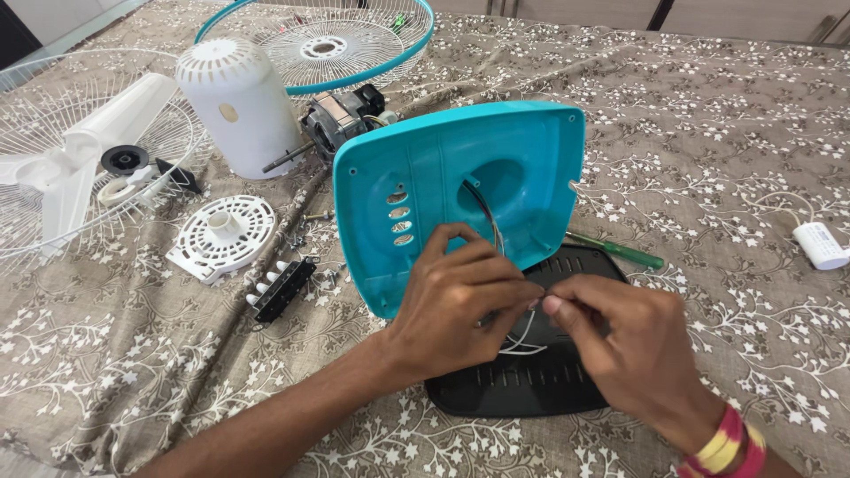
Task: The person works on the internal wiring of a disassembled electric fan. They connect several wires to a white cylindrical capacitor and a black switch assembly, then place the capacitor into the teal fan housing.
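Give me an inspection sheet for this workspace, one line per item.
Surface: table under a brown floral cloth.
Job's things: turquoise fan base shell tilted up on edge; black base plate flat beneath the hands.
Clutter: white motor cover, motor, two fan guards, white blade, vented white disc, switch block, green screwdriver, white capacitor.
Grips: left hand and right hand both pinch thin wires between the fingertips.
Cables: wires run out of the shell's opening to the hands.
Surroundings: nothing seen.
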